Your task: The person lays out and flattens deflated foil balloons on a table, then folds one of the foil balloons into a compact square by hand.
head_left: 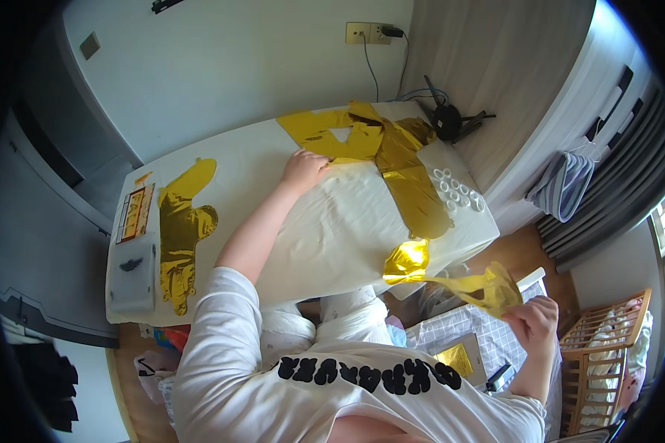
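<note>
Several flat, uninflated gold foil balloons lie on the white-covered table. My left hand [305, 171] reaches to the far middle, its curled fingers at the near edge of a wide gold foil balloon [310, 127]. Beside that one, another long gold foil balloon [419, 199] stretches toward the table's right edge. My right hand [533, 323] is raised off the table's right side, closed on the end of a twisted gold foil balloon [488, 289]. The shiny other end of this foil [406, 262] rests at the table's front edge. A further gold foil balloon [178, 247] lies at the left.
Several small white rings [457, 190] sit at the table's right end, near a black router [448, 120] with antennas. At the left are a white box [134, 277] and a printed card [135, 214]. A wooden crib [602, 354] and a checked surface [440, 328] stand at the right.
</note>
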`<state>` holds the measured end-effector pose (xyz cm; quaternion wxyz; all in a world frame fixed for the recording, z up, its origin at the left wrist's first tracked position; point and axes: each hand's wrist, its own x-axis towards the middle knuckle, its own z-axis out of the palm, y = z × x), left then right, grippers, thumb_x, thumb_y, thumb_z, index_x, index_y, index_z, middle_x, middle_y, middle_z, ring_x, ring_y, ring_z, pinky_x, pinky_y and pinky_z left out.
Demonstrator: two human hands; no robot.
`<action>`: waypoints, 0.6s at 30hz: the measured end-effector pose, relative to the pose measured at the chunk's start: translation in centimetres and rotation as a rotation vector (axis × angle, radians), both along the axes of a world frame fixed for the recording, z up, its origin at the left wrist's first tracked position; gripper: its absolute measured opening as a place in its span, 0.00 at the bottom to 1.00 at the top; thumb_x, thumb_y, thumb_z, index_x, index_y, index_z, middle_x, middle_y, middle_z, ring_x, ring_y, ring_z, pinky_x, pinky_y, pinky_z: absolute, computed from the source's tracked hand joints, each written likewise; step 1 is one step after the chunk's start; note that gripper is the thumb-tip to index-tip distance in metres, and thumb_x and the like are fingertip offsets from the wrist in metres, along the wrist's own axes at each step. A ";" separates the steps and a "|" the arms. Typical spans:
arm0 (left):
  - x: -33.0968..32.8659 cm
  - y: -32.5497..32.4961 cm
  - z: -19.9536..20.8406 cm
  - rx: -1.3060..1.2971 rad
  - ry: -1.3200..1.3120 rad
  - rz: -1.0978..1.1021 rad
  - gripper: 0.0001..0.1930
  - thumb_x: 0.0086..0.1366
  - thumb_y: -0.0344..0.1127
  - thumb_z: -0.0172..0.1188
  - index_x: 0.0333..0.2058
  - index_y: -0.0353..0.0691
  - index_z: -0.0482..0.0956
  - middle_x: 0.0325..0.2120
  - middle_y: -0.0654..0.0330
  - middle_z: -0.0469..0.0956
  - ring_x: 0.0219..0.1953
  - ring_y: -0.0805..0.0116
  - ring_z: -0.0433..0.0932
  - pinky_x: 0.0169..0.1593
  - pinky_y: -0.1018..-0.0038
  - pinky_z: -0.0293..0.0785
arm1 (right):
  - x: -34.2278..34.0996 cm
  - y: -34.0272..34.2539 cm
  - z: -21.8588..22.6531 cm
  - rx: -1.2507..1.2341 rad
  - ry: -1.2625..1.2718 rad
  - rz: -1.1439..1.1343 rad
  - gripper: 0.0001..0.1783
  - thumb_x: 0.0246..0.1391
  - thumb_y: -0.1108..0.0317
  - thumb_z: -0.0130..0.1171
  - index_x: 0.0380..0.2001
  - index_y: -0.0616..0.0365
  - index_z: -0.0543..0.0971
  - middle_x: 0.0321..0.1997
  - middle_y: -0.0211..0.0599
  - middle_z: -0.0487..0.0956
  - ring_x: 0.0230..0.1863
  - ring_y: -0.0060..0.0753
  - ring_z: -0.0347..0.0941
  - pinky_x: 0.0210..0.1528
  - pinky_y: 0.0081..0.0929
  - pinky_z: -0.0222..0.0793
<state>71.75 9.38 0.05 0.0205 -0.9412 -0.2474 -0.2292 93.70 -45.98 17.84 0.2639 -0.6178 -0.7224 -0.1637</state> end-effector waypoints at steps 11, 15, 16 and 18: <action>-10.8 -7.7 3.7 -0.370 0.106 -0.133 0.35 0.70 0.54 0.61 0.70 0.46 0.66 0.70 0.52 0.65 0.71 0.52 0.64 0.74 0.59 0.58 | -3.8 7.6 6.9 -0.272 0.374 1.116 0.14 0.47 0.57 0.80 0.33 0.48 0.86 0.13 0.17 0.63 0.11 0.20 0.61 0.15 0.26 0.49; -17.5 -17.2 3.4 -0.878 -0.130 -0.475 0.45 0.68 0.68 0.57 0.73 0.41 0.61 0.74 0.52 0.59 0.76 0.56 0.56 0.77 0.57 0.47 | -7.8 14.3 5.3 -0.169 0.474 1.259 0.13 0.49 0.53 0.78 0.29 0.48 0.86 0.14 0.19 0.65 0.13 0.26 0.63 0.17 0.31 0.52; -18.1 -20.0 4.2 -1.008 -0.182 -0.602 0.50 0.64 0.70 0.60 0.73 0.40 0.60 0.73 0.52 0.60 0.75 0.56 0.57 0.76 0.58 0.48 | -8.9 15.4 5.4 -0.099 0.364 1.059 0.16 0.49 0.49 0.76 0.26 0.48 0.86 0.15 0.21 0.67 0.14 0.31 0.65 0.19 0.34 0.54; -19.4 -24.7 6.1 -1.260 -0.293 -0.848 0.60 0.55 0.76 0.66 0.74 0.37 0.58 0.72 0.51 0.61 0.73 0.58 0.60 0.76 0.58 0.49 | -9.2 21.8 3.9 -0.137 0.499 1.210 0.14 0.50 0.55 0.78 0.24 0.50 0.85 0.16 0.25 0.75 0.15 0.32 0.70 0.20 0.31 0.58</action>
